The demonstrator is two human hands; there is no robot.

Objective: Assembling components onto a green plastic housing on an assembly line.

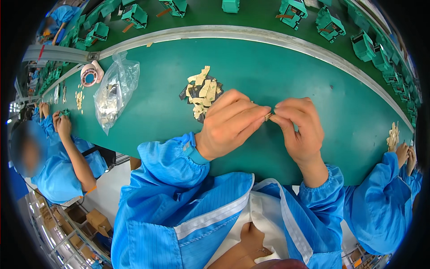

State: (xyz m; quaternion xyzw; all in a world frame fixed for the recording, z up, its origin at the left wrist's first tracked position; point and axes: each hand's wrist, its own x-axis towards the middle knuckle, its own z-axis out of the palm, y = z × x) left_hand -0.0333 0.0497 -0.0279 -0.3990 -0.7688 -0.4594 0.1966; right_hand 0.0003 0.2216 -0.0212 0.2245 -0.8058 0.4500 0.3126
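Observation:
Both my hands meet above the green table, fingertips almost touching. My left hand (229, 122), with a blue band at its wrist, is closed in a pinch on a small tan piece (268, 116). From the other side my right hand (301, 129) pinches the same piece between thumb and forefinger. Fingers cover most of it, so its exact kind cannot be made out. Just beyond my left hand lies a loose pile of cream paper-like strips (208, 90) mixed with flat black pieces (195, 92).
A clear plastic bag (117, 92) and a tape roll (89, 76) lie on the left of the table (268, 62). Beyond a metal rail (215, 31), green plastic housings (293, 12) stand on a belt. Co-workers in blue sit left and right, the right one near cream strips (393, 136).

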